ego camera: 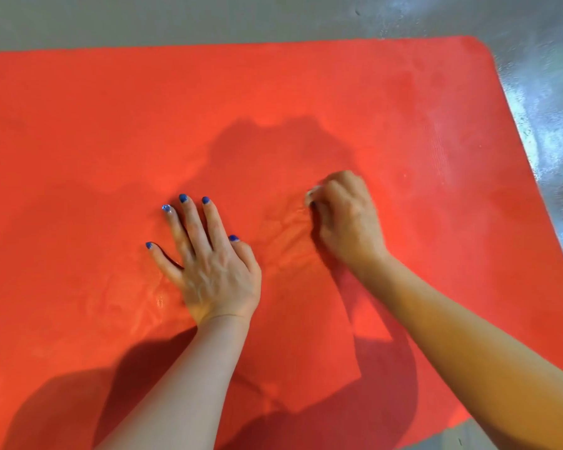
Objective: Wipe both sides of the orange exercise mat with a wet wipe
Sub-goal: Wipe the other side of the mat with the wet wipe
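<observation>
Where wrinkled, orange mat [306, 102] glistens — wet

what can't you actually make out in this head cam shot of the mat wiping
- Wet wipe: only a white sliver shows in the head view; the curled, blurred right hand hides the rest.
- Orange mat: its left end is cut off by the frame edge, and its underside is hidden against the floor.
- Mat under the flat left hand: covered.

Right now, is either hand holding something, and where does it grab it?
The right hand has its fingers curled round a bunched white wet wipe, mostly hidden. The left hand holds nothing, pressing flat on the orange mat.
</observation>
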Demonstrator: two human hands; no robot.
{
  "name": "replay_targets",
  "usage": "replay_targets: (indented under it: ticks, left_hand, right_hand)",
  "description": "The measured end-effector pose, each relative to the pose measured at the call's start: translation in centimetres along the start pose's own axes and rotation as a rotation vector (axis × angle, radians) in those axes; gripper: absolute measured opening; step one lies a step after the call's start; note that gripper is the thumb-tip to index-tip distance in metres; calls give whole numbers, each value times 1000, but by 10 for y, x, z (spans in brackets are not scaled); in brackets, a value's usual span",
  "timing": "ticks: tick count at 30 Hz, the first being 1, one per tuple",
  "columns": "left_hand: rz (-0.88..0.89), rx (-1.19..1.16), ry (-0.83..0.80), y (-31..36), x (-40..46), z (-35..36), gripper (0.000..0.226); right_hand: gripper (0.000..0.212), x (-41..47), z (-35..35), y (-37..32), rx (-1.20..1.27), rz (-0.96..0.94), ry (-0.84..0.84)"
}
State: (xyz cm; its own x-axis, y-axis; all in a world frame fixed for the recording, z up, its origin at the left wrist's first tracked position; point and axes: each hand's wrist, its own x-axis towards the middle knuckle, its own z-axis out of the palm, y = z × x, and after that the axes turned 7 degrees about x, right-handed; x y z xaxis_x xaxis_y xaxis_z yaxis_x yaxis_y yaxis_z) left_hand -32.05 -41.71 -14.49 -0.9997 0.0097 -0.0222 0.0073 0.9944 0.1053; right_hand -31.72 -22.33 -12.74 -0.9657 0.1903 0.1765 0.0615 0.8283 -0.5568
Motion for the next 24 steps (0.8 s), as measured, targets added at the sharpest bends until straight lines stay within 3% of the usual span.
replay_targets:
  ticks: [3, 5, 11, 17, 24]
  left_hand:
    - [-6, 6, -1, -1, 0, 1, 65]
    - [-2, 4, 0, 0, 0, 1, 65]
    - [-9, 3, 4, 0, 0, 2, 65]
    - [7, 7, 21, 0, 0, 0, 65]
    - [36, -15, 11, -3, -2, -3, 63]
  right_hand:
    - [21, 2, -33, 41, -60, 388, 283]
    - [17, -6, -30, 35, -93, 464, 344]
    - [13, -48, 20, -24, 11, 55, 101]
    - [15, -48, 12, -11, -94, 232, 267]
    - [16, -47, 13, -11, -54, 235, 234]
